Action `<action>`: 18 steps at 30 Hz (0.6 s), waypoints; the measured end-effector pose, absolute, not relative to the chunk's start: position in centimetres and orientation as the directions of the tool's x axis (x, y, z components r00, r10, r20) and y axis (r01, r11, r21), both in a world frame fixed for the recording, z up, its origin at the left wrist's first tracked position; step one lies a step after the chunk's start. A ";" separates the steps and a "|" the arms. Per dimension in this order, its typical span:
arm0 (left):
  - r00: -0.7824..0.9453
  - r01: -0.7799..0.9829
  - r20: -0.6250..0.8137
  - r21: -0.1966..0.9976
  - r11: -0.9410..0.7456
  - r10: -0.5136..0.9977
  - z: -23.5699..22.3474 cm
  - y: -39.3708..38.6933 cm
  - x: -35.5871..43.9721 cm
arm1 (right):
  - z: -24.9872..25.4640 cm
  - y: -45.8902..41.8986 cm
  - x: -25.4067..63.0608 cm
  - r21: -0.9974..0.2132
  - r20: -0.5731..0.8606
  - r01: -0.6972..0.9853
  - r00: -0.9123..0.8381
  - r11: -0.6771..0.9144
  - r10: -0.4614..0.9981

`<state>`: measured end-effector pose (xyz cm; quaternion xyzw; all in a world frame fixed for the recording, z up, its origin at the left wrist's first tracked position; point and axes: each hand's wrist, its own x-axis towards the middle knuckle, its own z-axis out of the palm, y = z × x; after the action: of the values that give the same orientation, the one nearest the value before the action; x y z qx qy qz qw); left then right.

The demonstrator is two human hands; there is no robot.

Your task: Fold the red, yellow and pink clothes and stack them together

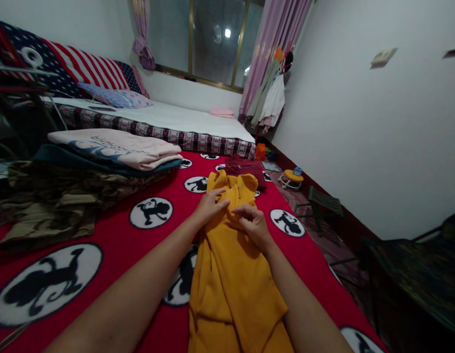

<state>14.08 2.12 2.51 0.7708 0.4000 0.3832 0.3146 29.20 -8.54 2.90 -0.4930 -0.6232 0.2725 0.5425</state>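
A mustard-yellow garment, folded into a long narrow strip, lies on the red blanket in front of me. On its far part rests my left hand, fingers stretched over the cloth and apart. My right hand touches the right side of the same part, its fingers bent and its thumb apart from them. Beyond the yellow cloth lies a dark red garment. Folds at the yellow garment's far end stand up a little.
To the left is a stack with a pale pink printed shirt on top and camouflage clothing below. Behind is a bed with a white top. A folding stool and a small yellow stool stand on the floor at right.
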 end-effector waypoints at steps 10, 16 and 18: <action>0.323 0.465 0.425 0.706 -0.533 0.845 0.8 0.8 14.8 | 3.3 -1.2 32.7 -0.820 0.408 0.539 0.315 0.193 0.857; 0.328 0.444 0.491 0.675 -0.590 0.807 1.0 0.3 14.6 | 4.4 4.4 33.8 -0.408 0.325 0.913 0.151 -0.005 0.934; 0.338 0.413 0.519 0.668 -0.619 0.785 1.0 0.2 14.6 | 4.6 5.2 33.9 -0.271 0.229 0.960 0.134 -0.069 0.964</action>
<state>14.59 0.21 1.02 0.7892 0.3794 0.4324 0.2153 33.92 5.18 4.59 -0.7309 -0.6581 0.0056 0.1806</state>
